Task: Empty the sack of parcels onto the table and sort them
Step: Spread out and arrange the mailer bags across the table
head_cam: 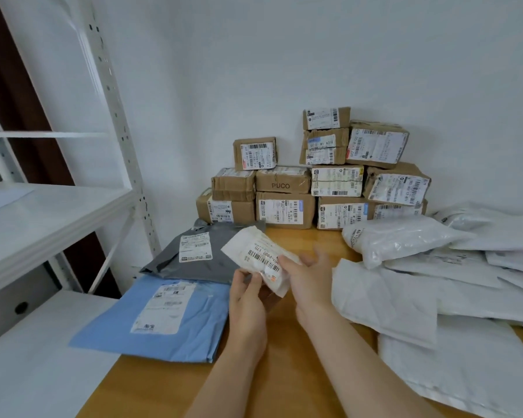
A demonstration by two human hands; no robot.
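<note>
The wooden table (pixel 151 387) fills the space in front of you, with a white shelving rack (pixel 52 212) standing just beside its left edge. On your right, a loose heap of white mailers (pixel 435 297) covers the table, the bags overlapping one another. At the back, against the white wall, cardboard boxes (pixel 314 182) are stacked in uneven tiers with their shipping labels facing you. To your left a blue mailer (pixel 200 321) lies flat at the table's edge, label up. A grey mailer (pixel 218 267) lies just behind it, its near edge overlapping the blue one.

Between the two groups you hold a small white parcel (pixel 260 251) above the table. It is tilted, its barcode label is turned towards you, and its far end hangs over the grey mailer. Your left hand (pixel 248 300) pinches the parcel's near end, with the thumb on top and the fingers curled beneath. Your right hand (pixel 311 276) meets the parcel's right edge. Its fingers are loose and nearly straight and point away from you, touching the parcel rather than closing round it, though they are a little blurred.
</note>
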